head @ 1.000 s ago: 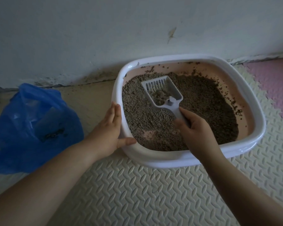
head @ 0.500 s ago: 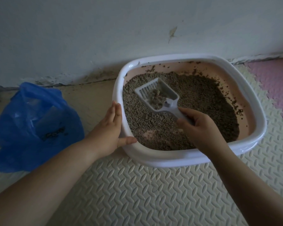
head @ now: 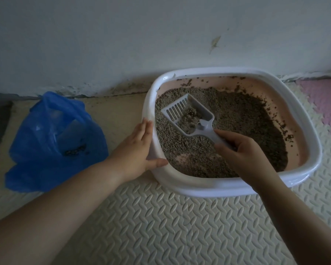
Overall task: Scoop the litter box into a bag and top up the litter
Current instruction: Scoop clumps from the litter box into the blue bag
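Grips loaded scoop (head: 189, 117) in right hand (head: 244, 156), blade toward 11 o'clock; steadies litter box (head: 218, 72) with flat left hand (head: 136, 150); leaves bag (head: 52, 142) at 9 o'clock, nearer left hand.

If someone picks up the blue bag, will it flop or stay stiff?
Probably floppy: the bag is thin, crinkled plastic, slumped on the floor with its top sagging open. It likely feels light, since only a small dark clump shows inside. Lifted by one edge, it might tip and spill.
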`<state>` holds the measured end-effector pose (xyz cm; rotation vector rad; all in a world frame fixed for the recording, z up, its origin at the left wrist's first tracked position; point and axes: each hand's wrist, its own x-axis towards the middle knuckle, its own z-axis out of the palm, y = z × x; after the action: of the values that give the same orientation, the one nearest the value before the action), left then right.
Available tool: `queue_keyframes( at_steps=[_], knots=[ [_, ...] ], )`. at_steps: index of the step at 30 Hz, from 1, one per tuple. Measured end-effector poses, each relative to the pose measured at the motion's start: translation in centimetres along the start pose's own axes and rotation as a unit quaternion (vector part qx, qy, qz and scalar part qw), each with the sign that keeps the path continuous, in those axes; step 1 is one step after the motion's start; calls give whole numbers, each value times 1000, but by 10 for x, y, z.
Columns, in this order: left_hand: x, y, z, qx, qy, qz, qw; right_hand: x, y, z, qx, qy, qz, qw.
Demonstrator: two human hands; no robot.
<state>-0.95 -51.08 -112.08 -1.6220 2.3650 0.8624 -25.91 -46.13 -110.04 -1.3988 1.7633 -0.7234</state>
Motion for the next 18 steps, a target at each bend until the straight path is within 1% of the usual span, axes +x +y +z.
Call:
queue_keyframes(
  at_steps=[2, 6, 8, 10, 12, 14, 18],
  knots=[
    [-7, -6, -12, 49, 24, 14, 998, -1, -7, 3, 5, -15, -8, 1000],
    [-29, -46, -54, 160, 119, 16, 980, 3, -29, 13, 9, -72, -30, 997],
    [-46, -75, -74, 207, 183, 21, 961, 8, -42, 23, 7, -112, -42, 993],
    [-64, -103, -88, 265, 238, 19, 934, 13, -55, 35, -26, -154, -68, 985],
    [-81, -124, -92, 285, 251, -14, 925, 19, -68, 50, -53, -195, -85, 976],
    [-94, -137, -90, 279, 242, -49, 928, 25, -79, 67, -89, -230, -92, 965],
    [-104, -155, -75, 262, 228, -76, 935, 38, -98, 105, -136, -260, -104, 950]
  ],
)
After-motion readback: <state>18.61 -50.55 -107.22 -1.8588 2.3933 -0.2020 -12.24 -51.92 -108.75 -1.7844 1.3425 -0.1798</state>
